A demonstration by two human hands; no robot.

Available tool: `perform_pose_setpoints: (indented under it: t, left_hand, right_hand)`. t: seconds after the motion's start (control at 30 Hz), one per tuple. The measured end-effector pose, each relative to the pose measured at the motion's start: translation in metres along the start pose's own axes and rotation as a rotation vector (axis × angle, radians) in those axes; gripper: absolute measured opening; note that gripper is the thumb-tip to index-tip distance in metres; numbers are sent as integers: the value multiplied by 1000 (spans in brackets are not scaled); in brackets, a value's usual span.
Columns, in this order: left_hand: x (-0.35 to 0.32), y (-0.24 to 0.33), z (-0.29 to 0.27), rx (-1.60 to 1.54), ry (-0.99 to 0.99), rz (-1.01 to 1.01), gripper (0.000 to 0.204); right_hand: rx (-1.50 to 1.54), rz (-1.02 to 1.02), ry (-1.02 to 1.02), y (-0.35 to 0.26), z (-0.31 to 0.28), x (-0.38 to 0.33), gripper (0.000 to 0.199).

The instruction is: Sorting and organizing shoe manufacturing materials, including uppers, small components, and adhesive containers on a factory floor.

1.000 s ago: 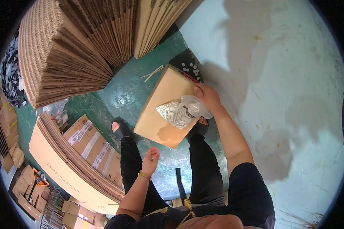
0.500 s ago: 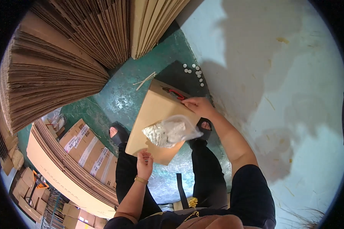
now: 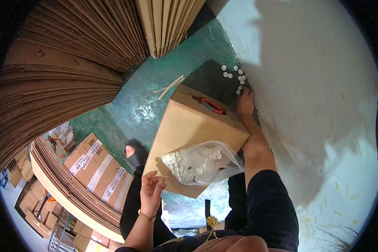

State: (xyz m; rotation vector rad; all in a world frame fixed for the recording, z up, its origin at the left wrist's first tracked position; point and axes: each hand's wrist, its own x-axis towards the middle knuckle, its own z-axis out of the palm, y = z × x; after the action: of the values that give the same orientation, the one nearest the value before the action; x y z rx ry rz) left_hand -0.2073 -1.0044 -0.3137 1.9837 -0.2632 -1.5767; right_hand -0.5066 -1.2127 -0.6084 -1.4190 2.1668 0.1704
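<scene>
Head view, nearest first: the person's left hand (image 3: 152, 189), a gold bracelet at its wrist, hangs with fingers loosely curled and its grip holding nothing, just beside the near lower corner of the plain brown cardboard box (image 3: 188, 132). On the box's near face lies a clear plastic bag of small white caps (image 3: 201, 163), touching the cardboard and slumped toward the right edge. The box stands tilted on the green painted floor (image 3: 145, 111), between the person's dark-trousered legs, with a black shoe (image 3: 135, 153) just left of it. A red-handled tool (image 3: 212, 105) rests in the slot on the box's far top. Past the box's right edge the right forearm stretches out, and the right hand (image 3: 244, 103) reaches down to the floor, fingertips at a scatter of loose white round caps (image 3: 234, 76); whether its grip has closed on any cap I cannot tell. A few pale flat strips (image 3: 169, 87) lie on the floor beyond the box's left corner. Farthest off stand stacks of flattened brown corrugated cardboard sheets (image 3: 84, 50), and at left, printed cartons (image 3: 97, 166).
</scene>
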Motion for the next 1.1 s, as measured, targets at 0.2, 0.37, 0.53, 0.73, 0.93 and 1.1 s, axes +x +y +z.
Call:
perform_pose_setpoints:
  t: [0.2,0.37,0.53,0.73,0.93,1.1]
  left_hand:
    - [3,10,2,-12,-20,-27,28]
    - [4,8,4,-9,-45,-66,28]
    - [6,4,7,-9,-76,-110,27]
    - [5,5,10,-30,-80,-135,26]
    - [7,5,11,-35,-98,-175,26]
    - [8,3,13,-29,-93,-198,25]
  right_hand:
    - [434,-323,265,-22,3,15,49]
    - [6,-605,422,-36,-8,31,55]
    - [20,-723,357,-31,3,28,54]
    - [3,-649,346,-60,-29,50,47]
    - [0,-723,130,-89,-27,49,37]
    - [81,-841,37,-82,-18,56,21]
